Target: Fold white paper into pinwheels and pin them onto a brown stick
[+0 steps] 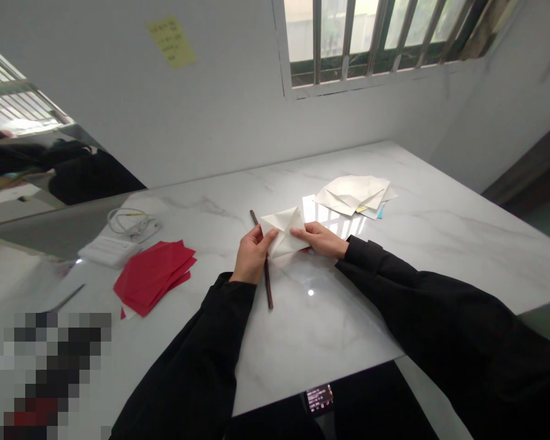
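Note:
Between my two hands is a cream paper envelope [288, 243], held a little above the marble-patterned table, its folded flaps facing me. My left hand [251, 253] grips the left edge, thumb on top of the paper. On the right edge, my right hand [323, 239] pinches it with the thumb pressed near the flaps. A thin dark brown stick [269, 287] lies on the table beneath, partly hidden by my left hand and the envelope. A small bit of red shows under the envelope near my right fingers; what it is I cannot tell.
Cream envelopes [355, 192] are stacked at the back right, with a blue edge beneath. Red envelopes [153, 275] lie to the left, near a white box [107, 249] and a coiled white cable [131, 223]. A pen [68, 297] lies further left. The wall borders the table's back.

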`<state>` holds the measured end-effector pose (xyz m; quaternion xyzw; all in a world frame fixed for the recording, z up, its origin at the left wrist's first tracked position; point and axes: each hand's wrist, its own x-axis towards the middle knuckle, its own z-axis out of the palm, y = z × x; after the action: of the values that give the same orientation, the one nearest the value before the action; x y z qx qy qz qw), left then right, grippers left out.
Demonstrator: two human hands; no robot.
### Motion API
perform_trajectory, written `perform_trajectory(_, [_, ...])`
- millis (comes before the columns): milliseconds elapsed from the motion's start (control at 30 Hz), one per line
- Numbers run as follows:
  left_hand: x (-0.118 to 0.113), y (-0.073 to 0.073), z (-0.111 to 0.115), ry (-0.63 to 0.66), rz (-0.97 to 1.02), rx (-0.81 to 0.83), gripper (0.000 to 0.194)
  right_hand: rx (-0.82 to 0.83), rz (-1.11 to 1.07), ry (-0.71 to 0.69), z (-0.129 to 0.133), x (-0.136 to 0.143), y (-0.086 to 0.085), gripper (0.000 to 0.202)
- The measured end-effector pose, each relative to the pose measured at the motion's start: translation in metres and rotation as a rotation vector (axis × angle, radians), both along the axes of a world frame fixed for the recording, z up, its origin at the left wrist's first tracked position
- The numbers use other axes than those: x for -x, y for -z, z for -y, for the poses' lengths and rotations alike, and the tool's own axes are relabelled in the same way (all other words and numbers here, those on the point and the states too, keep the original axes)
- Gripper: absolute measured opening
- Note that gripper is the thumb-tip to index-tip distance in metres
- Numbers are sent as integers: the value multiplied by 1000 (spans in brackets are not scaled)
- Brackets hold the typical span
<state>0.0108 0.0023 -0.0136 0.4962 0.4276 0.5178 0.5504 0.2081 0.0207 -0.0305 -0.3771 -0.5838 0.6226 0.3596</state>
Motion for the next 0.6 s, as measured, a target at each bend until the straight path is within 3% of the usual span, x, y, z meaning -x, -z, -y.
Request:
perform_trajectory(333, [-3,-4,5,-74,-122,-58,53,-134,74,-15,0,-1,2,58])
perform_trajectory(600, [-1,-3,2,-38,-73,-39,58,-82,40,20,2,1,-3,70])
